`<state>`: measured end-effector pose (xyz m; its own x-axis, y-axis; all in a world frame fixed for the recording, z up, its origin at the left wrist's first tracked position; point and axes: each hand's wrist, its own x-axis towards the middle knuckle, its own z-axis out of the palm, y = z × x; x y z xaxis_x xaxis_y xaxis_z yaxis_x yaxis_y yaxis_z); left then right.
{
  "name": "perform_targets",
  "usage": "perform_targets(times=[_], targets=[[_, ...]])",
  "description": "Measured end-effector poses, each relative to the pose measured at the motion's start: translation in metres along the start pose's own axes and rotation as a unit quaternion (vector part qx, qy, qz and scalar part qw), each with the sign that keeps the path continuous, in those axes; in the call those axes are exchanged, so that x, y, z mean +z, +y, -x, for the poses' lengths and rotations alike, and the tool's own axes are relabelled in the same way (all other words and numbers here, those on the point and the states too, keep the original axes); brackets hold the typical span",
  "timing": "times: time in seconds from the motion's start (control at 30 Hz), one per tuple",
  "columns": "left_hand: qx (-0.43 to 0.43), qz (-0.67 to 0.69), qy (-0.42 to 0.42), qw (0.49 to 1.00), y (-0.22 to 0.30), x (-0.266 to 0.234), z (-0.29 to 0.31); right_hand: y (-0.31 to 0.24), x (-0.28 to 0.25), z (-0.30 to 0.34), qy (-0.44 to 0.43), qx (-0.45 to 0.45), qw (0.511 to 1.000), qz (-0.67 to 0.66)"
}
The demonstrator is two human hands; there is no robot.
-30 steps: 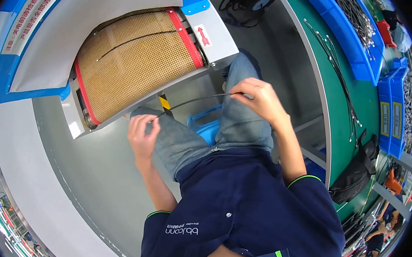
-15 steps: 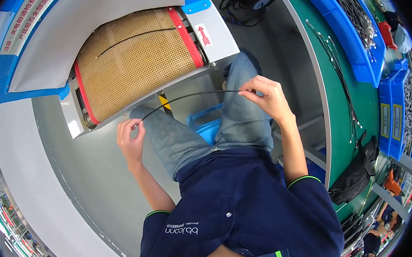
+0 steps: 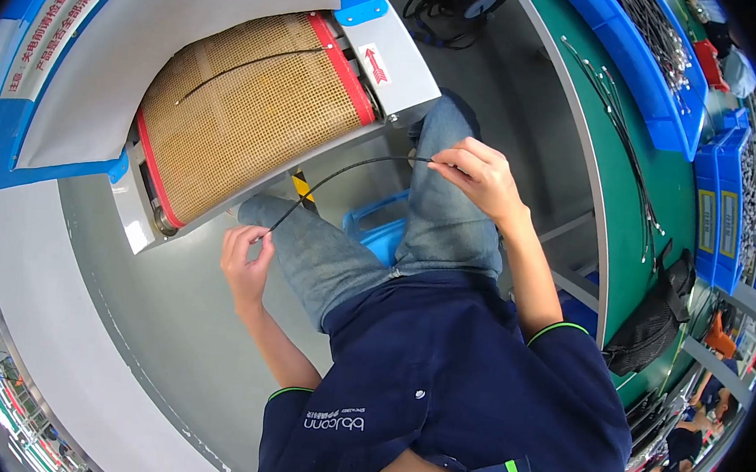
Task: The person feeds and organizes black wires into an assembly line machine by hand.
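Note:
A thin black cable bows upward between my two hands, above my lap. My left hand pinches its lower left end, thumb against fingers. At the other end, my right hand grips the cable between thumb and fingertips. The cable tips are hidden by my fingers. Just beyond my hands is a tan mesh conveyor belt with red edges. A second black cable lies across that belt, a small light tip showing at its right end.
The belt's grey and blue machine hood rises at left. On the right, a green worktable carries several loose cables, a blue bin of cables and a black bag. A blue stool shows between my legs. A cable reel sits behind.
My hands have come slightly closer together, and the held cable bows more. The cable on the belt has shifted very slightly.

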<state>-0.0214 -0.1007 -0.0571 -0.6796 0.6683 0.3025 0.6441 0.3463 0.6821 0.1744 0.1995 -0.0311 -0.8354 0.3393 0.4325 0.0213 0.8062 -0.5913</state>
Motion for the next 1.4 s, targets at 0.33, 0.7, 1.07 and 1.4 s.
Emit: perform_targets(times=[0.33, 0.7, 1.07, 1.4], targets=[[-0.031, 0.035, -0.004, 0.999, 0.000, -0.016, 0.004, 0.000, -0.018, -0.003, -0.003, -0.213, 0.970, 0.118], [-0.047, 0.048, -0.008, 0.998, 0.007, -0.028, 0.007, -0.019, -0.037, -0.008, 0.016, -0.217, 0.974, 0.067], [-0.038, 0.041, -0.001, 0.998, 0.013, -0.039, 0.011, -0.027, -0.038, 0.000, -0.052, -0.118, 0.992, -0.019], [-0.032, 0.044, -0.005, 0.998, 0.014, -0.036, 0.013, -0.027, -0.041, 0.005, -0.062, -0.053, 0.993, -0.082]])
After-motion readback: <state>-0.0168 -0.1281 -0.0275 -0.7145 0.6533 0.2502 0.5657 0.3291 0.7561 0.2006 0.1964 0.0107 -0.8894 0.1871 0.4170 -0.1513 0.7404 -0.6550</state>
